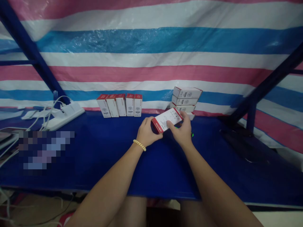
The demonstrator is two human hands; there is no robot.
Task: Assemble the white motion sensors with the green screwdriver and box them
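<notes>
A small white carton with red ends (168, 119) is held tilted above the blue table, between both hands. My left hand (147, 131), with a yellow twisted band on its wrist, grips the carton's left end. My right hand (183, 130) is closed around the other end, its thumb lying on the printed face. Behind it, a stack of similar cartons (187, 93) lies flat, its lower part partly hidden by the held carton and hand. To the left, a row of upright cartons (121, 105) with red tops stands against the striped sheet.
A white power strip (65, 116) with plugs and cables sits on the left of the blue table (106, 164). A dark flat object (239, 145) lies at the right. Blue metal posts (35, 53) slant up at both sides before a striped plastic sheet (142, 41).
</notes>
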